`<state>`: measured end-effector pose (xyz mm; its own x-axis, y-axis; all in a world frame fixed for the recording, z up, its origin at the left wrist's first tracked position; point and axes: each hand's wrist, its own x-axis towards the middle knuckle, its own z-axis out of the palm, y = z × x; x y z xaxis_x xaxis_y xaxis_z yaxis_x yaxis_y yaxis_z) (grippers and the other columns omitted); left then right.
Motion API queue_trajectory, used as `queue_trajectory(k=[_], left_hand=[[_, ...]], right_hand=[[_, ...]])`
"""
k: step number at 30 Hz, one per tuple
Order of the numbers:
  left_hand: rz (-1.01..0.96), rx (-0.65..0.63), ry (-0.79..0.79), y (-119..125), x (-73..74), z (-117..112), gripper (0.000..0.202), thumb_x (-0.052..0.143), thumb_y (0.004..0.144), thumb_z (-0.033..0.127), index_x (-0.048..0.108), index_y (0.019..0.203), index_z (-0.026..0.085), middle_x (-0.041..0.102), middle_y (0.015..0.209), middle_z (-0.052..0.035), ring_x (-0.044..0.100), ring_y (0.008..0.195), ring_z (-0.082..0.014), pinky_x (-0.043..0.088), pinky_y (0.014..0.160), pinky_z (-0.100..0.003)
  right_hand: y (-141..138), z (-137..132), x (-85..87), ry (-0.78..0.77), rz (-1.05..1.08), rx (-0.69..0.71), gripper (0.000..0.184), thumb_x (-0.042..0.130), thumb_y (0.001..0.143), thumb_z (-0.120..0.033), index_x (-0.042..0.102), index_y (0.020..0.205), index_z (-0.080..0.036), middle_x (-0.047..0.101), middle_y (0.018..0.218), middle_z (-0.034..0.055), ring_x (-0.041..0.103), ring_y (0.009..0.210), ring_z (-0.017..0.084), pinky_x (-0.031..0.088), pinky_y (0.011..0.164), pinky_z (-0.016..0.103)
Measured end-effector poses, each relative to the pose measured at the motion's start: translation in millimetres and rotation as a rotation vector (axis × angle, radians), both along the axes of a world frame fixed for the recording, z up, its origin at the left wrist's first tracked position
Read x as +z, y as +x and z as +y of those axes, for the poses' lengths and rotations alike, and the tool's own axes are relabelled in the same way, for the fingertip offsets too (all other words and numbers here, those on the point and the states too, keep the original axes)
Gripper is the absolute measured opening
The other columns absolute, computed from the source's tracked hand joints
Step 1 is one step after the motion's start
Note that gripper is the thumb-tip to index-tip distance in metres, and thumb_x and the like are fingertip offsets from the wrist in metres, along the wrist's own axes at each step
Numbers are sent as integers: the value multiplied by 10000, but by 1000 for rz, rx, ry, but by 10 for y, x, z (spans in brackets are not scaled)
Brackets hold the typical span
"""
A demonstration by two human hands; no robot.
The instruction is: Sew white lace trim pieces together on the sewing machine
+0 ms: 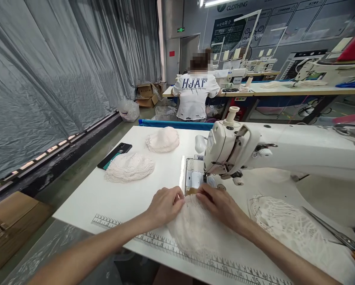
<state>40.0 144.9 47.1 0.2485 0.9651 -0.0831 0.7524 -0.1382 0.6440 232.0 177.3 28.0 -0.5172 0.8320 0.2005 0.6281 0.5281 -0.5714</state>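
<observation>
My left hand (166, 204) and my right hand (218, 204) both rest on a white lace piece (195, 231) lying on the white table (130, 198). Each hand pinches the lace's far edge with curled fingers, just in front of the needle plate (193, 177) of the white sewing machine (254, 148). The hands sit a few centimetres apart, right hand closest to the needle.
Two stacks of lace pieces (130, 167) (163, 139) and a black phone (114, 155) lie at the far left of the table. More lace (287, 223) and scissors (334, 232) lie at right. A person in a white shirt (195, 93) stands beyond. Cardboard box (8, 225) on the floor at left.
</observation>
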Motion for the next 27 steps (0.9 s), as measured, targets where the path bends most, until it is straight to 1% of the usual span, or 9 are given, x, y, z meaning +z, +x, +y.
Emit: queue_trajectory(k=[2, 5, 10, 12, 14, 17, 19, 24, 27], left_hand=[[124, -5, 54, -1, -67, 12, 127, 444, 831, 213, 560, 793, 183, 591, 602, 27, 534, 583, -144, 348, 575, -249], [254, -32, 110, 8, -110, -25, 142, 418, 847, 210, 557, 875, 193, 600, 636, 25, 552, 612, -163, 348, 577, -261], [343, -89, 209, 13, -124, -109, 224, 383, 857, 165, 513, 1036, 203, 622, 718, 19, 565, 627, -162, 356, 556, -254], [389, -108, 229, 13, -125, -128, 241, 380, 863, 158, 509, 1057, 216, 623, 746, 16, 563, 624, -161, 359, 548, -253], [448, -134, 234, 14, -125, -139, 239, 380, 868, 149, 528, 1035, 236, 615, 764, 16, 557, 611, -158, 362, 540, -253], [508, -173, 247, 15, -128, -148, 221, 388, 880, 153, 573, 949, 252, 600, 771, 16, 546, 592, -152, 376, 545, -259], [511, -185, 261, 17, -132, -151, 202, 409, 880, 162, 591, 916, 242, 600, 786, 11, 547, 604, -153, 396, 564, -269], [479, -188, 327, 16, -152, -176, 158, 473, 848, 146, 592, 937, 200, 599, 780, 3, 549, 629, -162, 431, 589, -293], [462, -188, 366, 11, -171, -196, 125, 498, 828, 131, 593, 888, 188, 592, 762, 3, 543, 628, -161, 434, 585, -294]], right_hand=[[-14, 39, -105, 51, -52, -10, 196, 370, 916, -285, 468, 764, -210, 589, 644, 0, 536, 535, 150, 363, 481, 246], [-20, 43, -208, 136, -76, -6, 206, 342, 929, -281, 452, 771, -208, 615, 671, 11, 540, 522, 142, 358, 472, 237], [-42, 45, -286, 207, -118, -18, 204, 311, 944, -277, 417, 781, -214, 601, 602, -19, 503, 439, 130, 298, 422, 221], [-56, 57, -301, 215, -136, -12, 198, 311, 947, -280, 410, 788, -217, 604, 595, -26, 505, 428, 131, 283, 416, 218], [-69, 69, -307, 212, -149, -10, 189, 320, 946, -283, 409, 793, -218, 615, 598, -32, 520, 427, 132, 278, 416, 215], [-88, 82, -297, 200, -159, -9, 161, 346, 938, -274, 418, 805, -218, 635, 609, -38, 555, 441, 137, 285, 423, 214], [-101, 87, -281, 189, -161, -7, 148, 363, 934, -269, 422, 808, -218, 648, 626, -38, 569, 449, 138, 291, 429, 214], [-123, 99, -234, 161, -199, 2, 141, 396, 925, -267, 425, 796, -218, 649, 607, -40, 566, 442, 140, 297, 437, 223], [-118, 108, -221, 128, -183, 15, 121, 417, 909, -246, 429, 792, -219, 645, 614, -39, 571, 458, 134, 320, 449, 221]])
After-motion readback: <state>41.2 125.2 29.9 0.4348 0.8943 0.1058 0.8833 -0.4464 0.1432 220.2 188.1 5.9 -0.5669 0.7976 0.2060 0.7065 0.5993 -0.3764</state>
